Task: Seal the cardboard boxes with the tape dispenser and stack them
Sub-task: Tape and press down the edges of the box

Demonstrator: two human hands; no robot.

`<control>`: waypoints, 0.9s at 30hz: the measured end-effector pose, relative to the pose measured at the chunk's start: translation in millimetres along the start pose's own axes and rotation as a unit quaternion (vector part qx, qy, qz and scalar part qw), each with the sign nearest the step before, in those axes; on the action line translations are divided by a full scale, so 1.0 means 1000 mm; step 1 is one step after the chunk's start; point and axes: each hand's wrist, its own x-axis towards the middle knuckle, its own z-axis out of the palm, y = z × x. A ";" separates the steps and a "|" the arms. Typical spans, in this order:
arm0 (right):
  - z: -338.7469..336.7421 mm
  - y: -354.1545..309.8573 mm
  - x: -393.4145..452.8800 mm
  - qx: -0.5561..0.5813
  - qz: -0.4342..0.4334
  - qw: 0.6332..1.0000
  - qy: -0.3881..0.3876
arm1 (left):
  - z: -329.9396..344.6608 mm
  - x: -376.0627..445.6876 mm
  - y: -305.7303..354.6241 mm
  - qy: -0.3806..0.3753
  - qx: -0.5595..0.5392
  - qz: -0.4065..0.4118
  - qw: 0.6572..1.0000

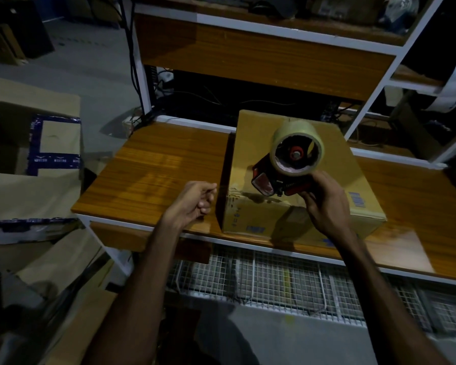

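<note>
From where I stand I count one cardboard box point(250, 151) on the wooden table point(163, 164), and over the table one tape dispenser point(271, 180) carrying one roll of tape point(294, 129). Two hands hang over the table's near edge, a left hand point(192, 204) and a right hand point(324, 204). Left of the table are at least two open cartons point(37, 133); the wire baskets point(274, 280) under the table blur past counting.

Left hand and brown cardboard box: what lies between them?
Only a narrow, shadowed strip of the orange-brown wooden tabletop separates the left hand from the brown cardboard box; the head view shows nothing on it.
</note>
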 end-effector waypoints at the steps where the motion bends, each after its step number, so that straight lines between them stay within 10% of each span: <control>1: 0.001 0.001 -0.001 -0.011 0.004 1.000 -0.010 | -0.001 0.002 -0.006 0.000 0.005 -0.007 1.000; 27: 0.006 0.013 -0.008 -0.015 0.023 0.998 -0.062 | 0.013 0.001 -0.088 0.034 -0.066 -0.148 0.986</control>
